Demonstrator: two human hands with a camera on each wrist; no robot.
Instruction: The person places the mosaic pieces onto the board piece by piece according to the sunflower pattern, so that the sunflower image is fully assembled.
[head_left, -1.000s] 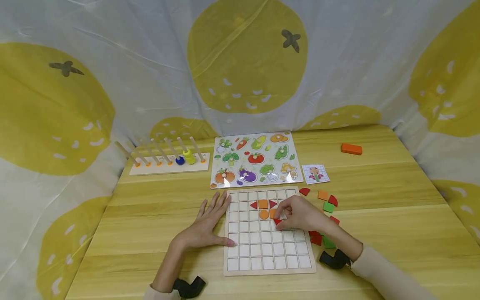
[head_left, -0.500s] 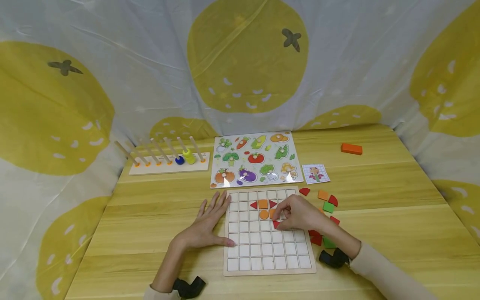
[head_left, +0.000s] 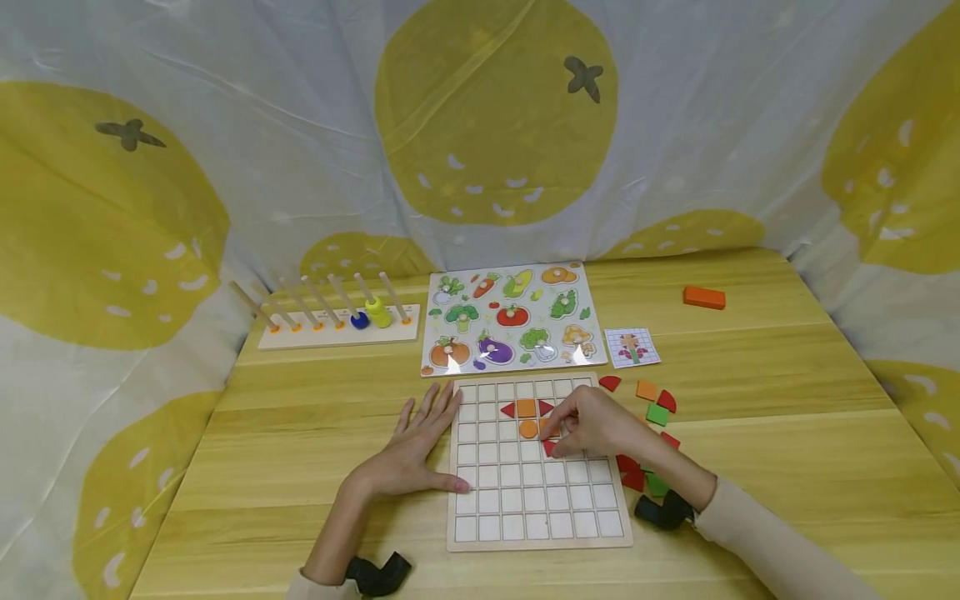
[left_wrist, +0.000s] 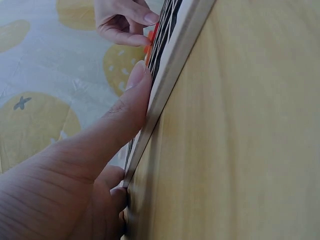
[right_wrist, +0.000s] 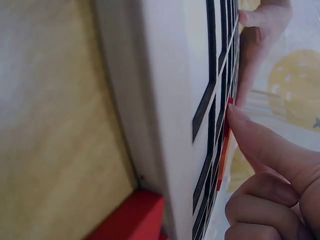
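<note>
A wooden grid board (head_left: 540, 546) lies on the table. My left hand (head_left: 408, 454) rests at its left edge with fingers spread and straight, the thumb (left_wrist: 135, 95) on the border. My right hand (head_left: 600, 425) is over the grid and pinches a small red piece (head_left: 550, 448) between thumb and forefinger. Its exact shape is partly covered by the fingers. Just above it are an orange square (head_left: 527, 408) flanked by two red triangles, and an orange circle (head_left: 528, 429). Another orange piece (head_left: 552, 423) is partly behind the right fingers. In the right wrist view the thumb touches the red piece (right_wrist: 230, 107).
Loose red, green and orange pieces, such as a green square (head_left: 657, 414), lie right of the board. A small pattern card (head_left: 632, 347), a vegetable puzzle (head_left: 513, 325), a peg stand (head_left: 345, 327) and an orange block (head_left: 704, 297) stand farther back.
My right hand has shifted slightly left with the red piece, which now sits a little farther left over the grid. The left hand has stayed in place.
</note>
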